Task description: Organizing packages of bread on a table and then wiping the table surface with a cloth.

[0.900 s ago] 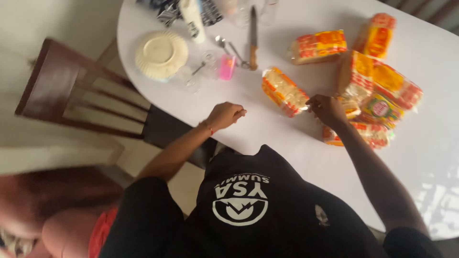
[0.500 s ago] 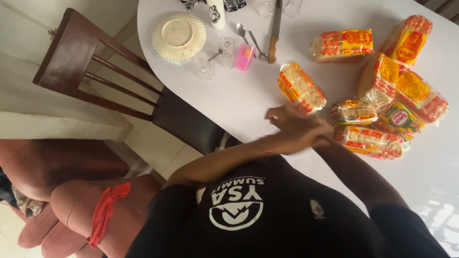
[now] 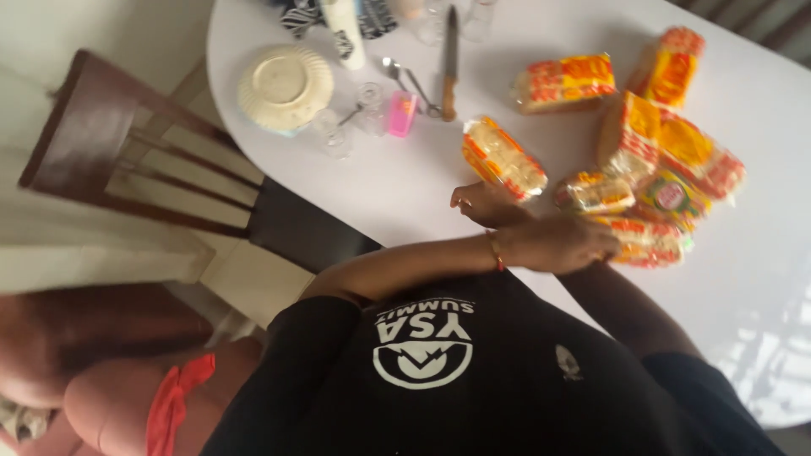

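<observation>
Head view: with arms crossed, the left hand [image 3: 557, 245] rests at the end of a flat bagged loaf [image 3: 646, 241] on the white table [image 3: 422, 181] (grip unclear). The right hand [image 3: 481, 205], half-curled and empty, sits beside a slanted loaf [image 3: 504, 159]. Both loaves are probably soft, light and easily crushed, so best cradled by the long sides.

On the white table [image 3: 439, 186] I count seven wrapped bread loaves [image 3: 503, 158]. There are one cream bowl [image 3: 285, 88] turned upside down, one knife [image 3: 449, 63], two spoons [image 3: 395, 73], one pink small box [image 3: 400, 115] and two little clear glasses [image 3: 333, 135]. One wooden chair [image 3: 110, 152] stands beside.
</observation>
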